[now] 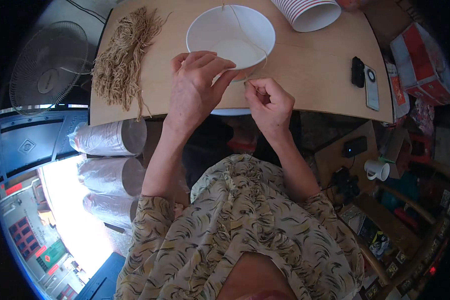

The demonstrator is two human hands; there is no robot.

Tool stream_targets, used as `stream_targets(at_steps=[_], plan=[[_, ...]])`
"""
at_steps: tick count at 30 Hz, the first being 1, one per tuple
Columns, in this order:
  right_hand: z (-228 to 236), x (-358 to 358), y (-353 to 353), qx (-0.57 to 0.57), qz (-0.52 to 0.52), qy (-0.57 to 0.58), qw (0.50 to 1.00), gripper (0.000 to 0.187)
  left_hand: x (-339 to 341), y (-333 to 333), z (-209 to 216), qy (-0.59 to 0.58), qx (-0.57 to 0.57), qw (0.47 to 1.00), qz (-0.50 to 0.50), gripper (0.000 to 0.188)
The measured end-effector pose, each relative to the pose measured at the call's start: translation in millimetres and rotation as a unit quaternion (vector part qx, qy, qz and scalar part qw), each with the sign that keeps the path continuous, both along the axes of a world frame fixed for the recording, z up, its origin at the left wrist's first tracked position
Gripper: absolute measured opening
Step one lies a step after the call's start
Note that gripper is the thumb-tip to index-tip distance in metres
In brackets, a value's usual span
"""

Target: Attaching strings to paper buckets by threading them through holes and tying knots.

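A large white paper bucket (210, 36) leans on the table with its wide mouth facing me. My left hand (197, 75) grips its near rim, fingers over the edge and thumb beneath. Inside the bucket a thin tan string (238, 22) hangs down from the far rim. It loops over the right side of the rim toward my right hand (271, 102). Thumb and forefinger of that hand are pinched together on the string, just outside the near rim. The pinched end itself is barely visible.
A heap of tan strings (120, 60) lies on the table's left. Nested striped buckets (317, 17) lie at the back right, and a phone (372, 90) beside a black object (357, 72) at the right edge. Plastic-wrapped stacks (105, 137), a fan (50, 75) and a mug (376, 170) surround the table.
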State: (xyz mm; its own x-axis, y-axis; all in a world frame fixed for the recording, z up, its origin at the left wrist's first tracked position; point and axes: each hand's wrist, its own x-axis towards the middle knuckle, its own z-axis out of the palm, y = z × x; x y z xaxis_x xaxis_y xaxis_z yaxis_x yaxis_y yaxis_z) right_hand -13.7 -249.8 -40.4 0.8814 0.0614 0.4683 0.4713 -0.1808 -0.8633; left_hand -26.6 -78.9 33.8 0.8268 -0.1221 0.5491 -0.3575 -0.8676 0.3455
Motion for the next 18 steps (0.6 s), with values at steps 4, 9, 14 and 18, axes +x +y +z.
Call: stream_targets(at_steps=[4,9,14,18], plan=[[0.6,1.0,4.5,0.001,0.006,-0.003,1.000,0.011,-0.5,1.3,0.0,0.006,0.008,1.000,0.001,0.013],[9.9,1.5,6.9,0.001,0.010,-0.003,1.000,0.010,-1.4,1.2,2.0,0.014,0.015,1.000,-0.005,0.014],[17.8,-2.8,5.3,0.006,0.025,-0.048,0.998,0.008,-0.1,3.0,-0.7,0.032,0.006,0.999,-0.023,0.012],[12.5,-0.2,5.4,0.009,0.024,-0.050,0.998,0.008,0.8,1.2,-1.6,0.036,0.002,0.999,-0.024,0.013]])
